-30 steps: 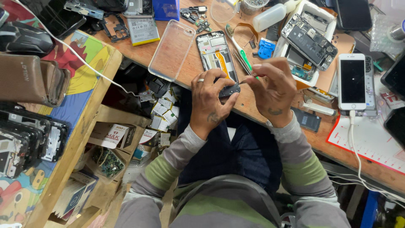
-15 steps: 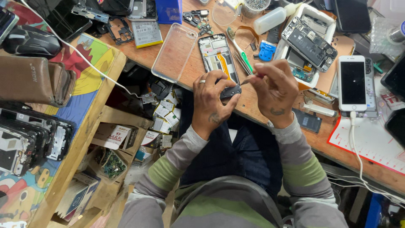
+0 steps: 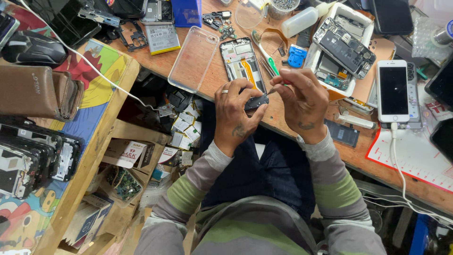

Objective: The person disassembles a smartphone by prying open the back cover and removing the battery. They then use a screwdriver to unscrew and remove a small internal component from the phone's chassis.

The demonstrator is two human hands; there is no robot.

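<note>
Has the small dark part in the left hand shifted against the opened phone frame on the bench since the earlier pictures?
No. The small dark part sits just below the opened phone frame as before, pinched in the left hand.

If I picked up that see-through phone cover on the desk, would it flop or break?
The clear phone case looks thin and hollow, so it is probably very light. Its rounded, see-through walls suggest soft plastic, so it would likely bend rather than crack. It lies flat on the wooden desk, so a push would probably make it slide, not roll.
</note>
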